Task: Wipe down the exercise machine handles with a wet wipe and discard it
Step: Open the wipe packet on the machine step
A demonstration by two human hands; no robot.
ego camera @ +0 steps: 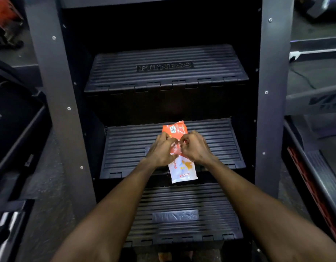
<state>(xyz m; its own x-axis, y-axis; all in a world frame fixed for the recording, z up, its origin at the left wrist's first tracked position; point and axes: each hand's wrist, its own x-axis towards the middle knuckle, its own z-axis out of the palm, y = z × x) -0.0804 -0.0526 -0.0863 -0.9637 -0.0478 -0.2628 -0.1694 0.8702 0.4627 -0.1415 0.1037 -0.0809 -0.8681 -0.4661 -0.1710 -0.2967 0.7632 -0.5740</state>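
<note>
Head view. Wet-wipe pack (179, 152), orange and white, held over the front edge of the middle step (216, 144) of a stair-climbing machine (273, 91). Left hand (160, 153) grasps the pack's left side with curled fingers; right hand (194, 148) pinches the pack's top face near its middle. The pack's lower end overhangs the step edge at 6 o'clock. Upper step (163, 69) lies at 12 o'clock, lower step (182, 214) at 6 o'clock. Grey side rails bound the treads at 9 and 3 o'clock, leaving open tread on either side of the hands.

The scene is dimly lit; edges are bent by wide-angle distortion, and the upper recess is lost in shadow.
</note>
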